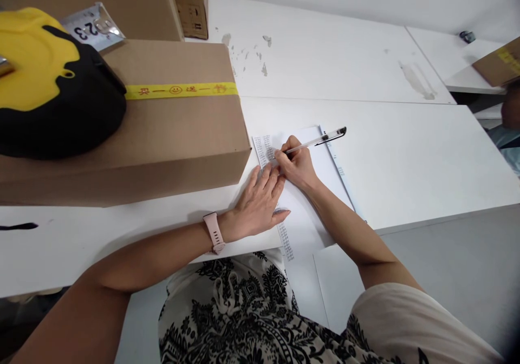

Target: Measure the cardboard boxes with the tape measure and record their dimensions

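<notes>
A pen [314, 141] with a clear barrel and black cap end is pinched in my right hand [298, 164], its tip down at the paper. White sheets of paper [300, 212] lie under both hands, with columns of small handwriting along the left side. My left hand [260, 204] rests flat on the left edge of the paper, fingers stretched out and slightly apart, fingertips close to my right hand. Part of the writing is hidden under the left hand. The sheets reach over the table's front edge.
A large cardboard box [182, 120] with yellow tape stands left of the paper. On it sits a yellow and black tape measure [60, 88]. More boxes [194, 6] stand behind. At the right, another person's sleeve [504, 139] shows near a box [501, 63]. The white table [406, 153] has scuffed patches.
</notes>
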Available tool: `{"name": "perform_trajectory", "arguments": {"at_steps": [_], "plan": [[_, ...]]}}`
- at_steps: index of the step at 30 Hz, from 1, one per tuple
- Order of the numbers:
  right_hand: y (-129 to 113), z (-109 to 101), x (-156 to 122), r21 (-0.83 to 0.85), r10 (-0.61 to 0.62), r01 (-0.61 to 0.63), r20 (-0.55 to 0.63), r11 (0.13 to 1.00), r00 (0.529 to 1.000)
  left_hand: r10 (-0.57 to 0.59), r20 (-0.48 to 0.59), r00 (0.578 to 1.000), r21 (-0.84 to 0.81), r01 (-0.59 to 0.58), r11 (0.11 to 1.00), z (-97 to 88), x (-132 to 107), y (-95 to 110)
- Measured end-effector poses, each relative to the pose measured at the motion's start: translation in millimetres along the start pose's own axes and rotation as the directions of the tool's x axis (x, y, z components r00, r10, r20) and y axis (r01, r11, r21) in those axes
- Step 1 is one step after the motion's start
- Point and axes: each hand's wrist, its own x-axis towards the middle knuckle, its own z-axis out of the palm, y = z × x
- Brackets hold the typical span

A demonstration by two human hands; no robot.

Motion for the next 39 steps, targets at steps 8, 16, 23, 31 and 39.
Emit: {"name": "perform_trajectory", "arguments": {"at_steps": [8,16,23,31,39], "plan": [[1.0,-0.3,-0.1,-0.013,0.007,-0.007,-0.025,1.000,1.000,0.002,0.004,1.000,0.001,-0.002,1.000,0.3,0.1,0.0],[0.8,-0.1,0.4,0.003,0.012,-0.012,-0.012,1.000,1.000,0.006,-0.003,1.000,-0.004,-0.006,1.000,0.0,-0.1,0.0],[1.4,-0.6,0.5,-0.032,0.007,-0.008,-0.034,0.999,0.999,0.003,0.000,1.000,-0.011,-0.003,1.000,1.3,0.3,-0.4],[-0.1,-2.5,1.2,-0.049,0.010,-0.012,-0.048,0.999,0.999,0.006,0.002,1.000,-0.004,-0.006,1.000,0.0,-1.1,-0.1],[1.2,-2.0,1.1,-0.066,0.017,-0.020,-0.051,0.998,0.999,0.001,0.004,1.000,-0.022,-0.001,1.000,-0.5,0.0,0.1]]}}
